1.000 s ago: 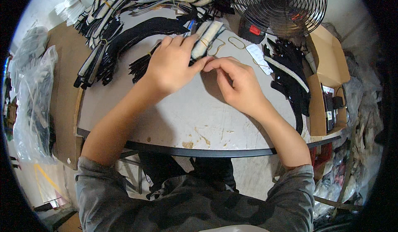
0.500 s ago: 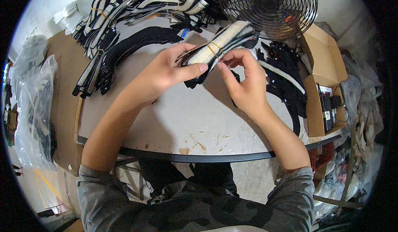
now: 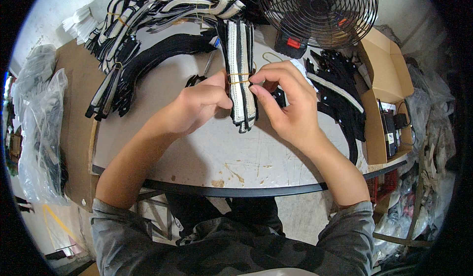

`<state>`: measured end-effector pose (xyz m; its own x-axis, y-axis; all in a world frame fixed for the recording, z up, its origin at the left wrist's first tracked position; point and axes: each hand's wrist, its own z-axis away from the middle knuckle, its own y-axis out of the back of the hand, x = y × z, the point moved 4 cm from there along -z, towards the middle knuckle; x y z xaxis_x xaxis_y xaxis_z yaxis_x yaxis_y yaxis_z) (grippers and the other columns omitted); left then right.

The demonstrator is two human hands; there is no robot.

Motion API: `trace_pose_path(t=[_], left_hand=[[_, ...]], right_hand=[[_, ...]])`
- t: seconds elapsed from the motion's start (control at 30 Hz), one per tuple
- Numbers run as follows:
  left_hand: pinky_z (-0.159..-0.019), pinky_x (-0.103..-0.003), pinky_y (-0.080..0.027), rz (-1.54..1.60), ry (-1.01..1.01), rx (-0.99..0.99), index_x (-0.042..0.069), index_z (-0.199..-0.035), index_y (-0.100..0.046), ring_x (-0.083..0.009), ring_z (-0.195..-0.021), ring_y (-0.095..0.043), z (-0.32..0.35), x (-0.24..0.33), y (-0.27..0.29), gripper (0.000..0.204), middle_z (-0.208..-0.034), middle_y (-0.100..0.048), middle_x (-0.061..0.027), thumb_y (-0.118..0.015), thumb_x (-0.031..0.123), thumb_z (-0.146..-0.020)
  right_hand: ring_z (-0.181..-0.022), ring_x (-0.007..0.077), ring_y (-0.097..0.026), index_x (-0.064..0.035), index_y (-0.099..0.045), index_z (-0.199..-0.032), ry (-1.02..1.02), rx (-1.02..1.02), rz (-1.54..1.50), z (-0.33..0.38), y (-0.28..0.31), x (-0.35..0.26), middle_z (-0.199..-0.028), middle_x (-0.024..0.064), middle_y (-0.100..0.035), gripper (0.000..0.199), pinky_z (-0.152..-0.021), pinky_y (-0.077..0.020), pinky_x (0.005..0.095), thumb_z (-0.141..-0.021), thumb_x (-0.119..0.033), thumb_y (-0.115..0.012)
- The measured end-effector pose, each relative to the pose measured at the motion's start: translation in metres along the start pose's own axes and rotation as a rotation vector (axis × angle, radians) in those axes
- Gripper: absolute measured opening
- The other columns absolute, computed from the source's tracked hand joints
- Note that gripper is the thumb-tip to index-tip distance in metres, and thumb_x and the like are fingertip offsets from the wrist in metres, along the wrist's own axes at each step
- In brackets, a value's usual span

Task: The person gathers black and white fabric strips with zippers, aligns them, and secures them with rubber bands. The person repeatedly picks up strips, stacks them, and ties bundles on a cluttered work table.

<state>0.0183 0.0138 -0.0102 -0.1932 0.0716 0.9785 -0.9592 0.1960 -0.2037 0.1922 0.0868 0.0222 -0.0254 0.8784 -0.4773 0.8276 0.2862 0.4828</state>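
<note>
Between my hands a bundle of black and cream fabric strips point(image 3: 241, 98) stands lengthwise over the table. A tan rubber band point(image 3: 238, 82) circles its middle. My left hand point(image 3: 199, 103) is closed on the bundle's left side, some of its fingers hidden behind it. On the other side, my right hand point(image 3: 290, 96) pinches at the band with thumb and forefinger. Left of the bundle lies a long curved stack of black strips point(image 3: 165, 51). More black strips, with one light strip point(image 3: 340, 89) among them, lie to the right.
Banded striped bundles point(image 3: 162, 5) are heaped at the back left. A black wire fan point(image 3: 318, 10) stands at the back right. An open cardboard box point(image 3: 377, 128) with black devices is at the table's right end. Clear plastic bags point(image 3: 39, 133) hang at the far left.
The bundle has turned from a slant to nearly straight up and down, its near end now toward me. My left hand has shifted from its near end to its left side.
</note>
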Motion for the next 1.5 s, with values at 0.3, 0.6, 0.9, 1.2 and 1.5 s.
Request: trace_pose_path(t=[0.3,0.6,0.9,1.2,1.5], left_hand=[[-0.071,-0.025,-0.048,0.100,-0.030,0.096,0.003,-0.131,-0.060,-0.0095,-0.083,-0.061,-0.006,-0.012,0.003,0.041,-0.097,-0.064,-0.0008,-0.060,0.033,-0.102],[-0.073,-0.035,-0.061,0.349,-0.117,0.458,-0.001,-0.117,-0.066,-0.0180,-0.083,-0.072,-0.013,-0.004,0.002,0.046,-0.093,-0.071,-0.0084,-0.056,0.044,-0.111],[-0.077,-0.031,-0.056,0.303,-0.079,0.514,0.001,-0.114,-0.059,-0.0161,-0.078,-0.061,-0.009,0.009,0.023,0.047,-0.085,-0.058,-0.0036,-0.066,0.046,-0.105],[-0.101,-0.047,-0.059,0.746,-0.304,0.645,-0.001,-0.120,-0.051,-0.0310,-0.106,-0.068,-0.010,0.012,0.050,0.040,-0.106,-0.065,-0.0141,-0.062,0.033,-0.101],[-0.074,-0.037,-0.061,0.131,-0.211,0.697,0.007,-0.098,-0.062,-0.0190,-0.073,-0.067,0.011,0.046,0.118,0.039,-0.077,-0.063,-0.0011,-0.070,0.045,-0.099]], right_hand=[[-0.094,0.0359,-0.060,-0.0042,-0.063,-0.099,0.081,-0.113,0.093,0.003,-0.007,0.000,-0.098,0.0140,-0.060,0.019,-0.082,-0.0508,0.0426,-0.085,-0.003,-0.075],[-0.081,0.0278,-0.059,-0.0036,-0.062,-0.101,-0.038,-0.280,-0.077,0.010,-0.015,-0.014,-0.089,0.0084,-0.060,0.020,-0.077,-0.0485,0.0347,-0.084,0.002,-0.070],[-0.085,0.0314,-0.059,-0.0083,-0.062,-0.088,0.218,-0.681,-0.126,0.019,-0.027,-0.033,-0.084,0.0080,-0.058,0.012,-0.079,-0.0445,0.0431,-0.080,-0.006,-0.070],[-0.075,0.0316,-0.057,-0.0075,-0.060,-0.082,0.124,-0.475,-0.165,-0.001,-0.002,-0.005,-0.077,0.0082,-0.056,0.012,-0.073,-0.0426,0.0430,-0.073,-0.004,-0.068],[-0.084,0.0301,-0.065,-0.0018,-0.070,-0.097,0.039,-0.332,0.028,0.000,0.000,0.000,-0.095,0.0121,-0.068,0.010,-0.075,-0.0523,0.0369,-0.087,-0.001,-0.068]])
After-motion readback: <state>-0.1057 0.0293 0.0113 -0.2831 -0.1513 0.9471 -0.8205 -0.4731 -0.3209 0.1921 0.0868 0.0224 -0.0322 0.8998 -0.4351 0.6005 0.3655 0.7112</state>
